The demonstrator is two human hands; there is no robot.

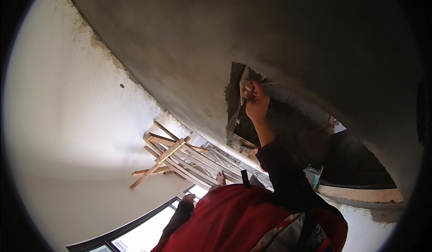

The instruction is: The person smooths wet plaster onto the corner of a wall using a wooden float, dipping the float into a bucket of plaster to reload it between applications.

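My right hand (257, 103) is raised overhead at the left edge of a rectangular opening (233, 94) in the grey plastered surface. Its fingers are closed around a pale, flat-bladed tool that looks like a plastering trowel (243, 86), pressed along the opening's inner side. Dark wet-looking plaster (288, 110) covers the recess wall behind the wrist. Down at the lower left, beside the red garment, my left hand (189, 198) shows only in part. Its fingers are too small and shaded to read, and I see nothing in it.
A wooden trestle scaffold (173, 149) with long planks (198, 165) stands below. Near the planks' end is a bare foot (220, 178). A pale wall (76, 99) curves along the left, above a dark-framed window (144, 230). A pale curved ledge (360, 194) lies at the right.
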